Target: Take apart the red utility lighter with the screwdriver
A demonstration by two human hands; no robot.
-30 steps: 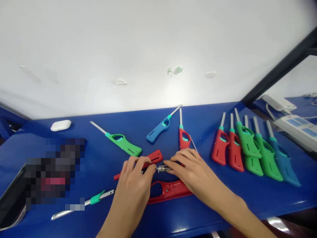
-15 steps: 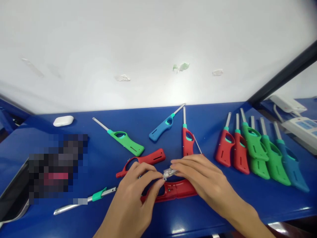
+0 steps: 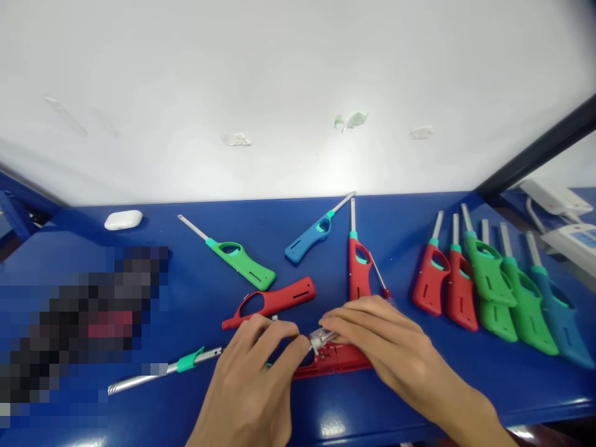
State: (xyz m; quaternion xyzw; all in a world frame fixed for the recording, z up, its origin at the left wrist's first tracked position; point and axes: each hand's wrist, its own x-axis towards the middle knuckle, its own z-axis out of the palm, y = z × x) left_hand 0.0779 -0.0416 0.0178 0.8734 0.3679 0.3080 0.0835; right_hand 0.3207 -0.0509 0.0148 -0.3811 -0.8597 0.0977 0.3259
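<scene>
Item 1: small clear plastic lighter insert with metal fittings (image 3: 321, 338), at the near middle of the blue counter (image 3: 419, 385). Long axis roughly left to right, its left end dipped slightly toward the viewer. It is pinched at both ends and sits just above item 2.

Item 2: open red plastic lighter shell half (image 3: 338, 360), lying flat, long axis left to right, partly hidden under both hands.

Left hand (image 3: 254, 388): fingers curled in, thumb and forefinger closed on the insert's left end.

Right hand (image 3: 382, 344): fingers extended and drawn together, fingertips closed on the insert's right end.

Item 3: second red plastic shell half (image 3: 272, 302), just behind the left hand, grip end pointing right and slightly away.

Item 4: metal nozzle tube with teal collar (image 3: 162, 372), loose, left of the left hand, axis left to right.

Item 5: assembled red long-nozzle lighter (image 3: 358, 273), nozzle pointing away, just behind the right hand; a thin red-tipped metal rod (image 3: 379, 279) lies beside it.

Item 6: green lighter (image 3: 237, 264), nozzle to the far left. Item 7: blue lighter (image 3: 310, 239), nozzle to the far right.

Item 8: row of finished lighters (image 3: 488, 285), right side, two red, several green and one blue, side by side, nozzles away.

Item 9: white oval case (image 3: 123, 219), far left. No containers seen holding parts.
</scene>
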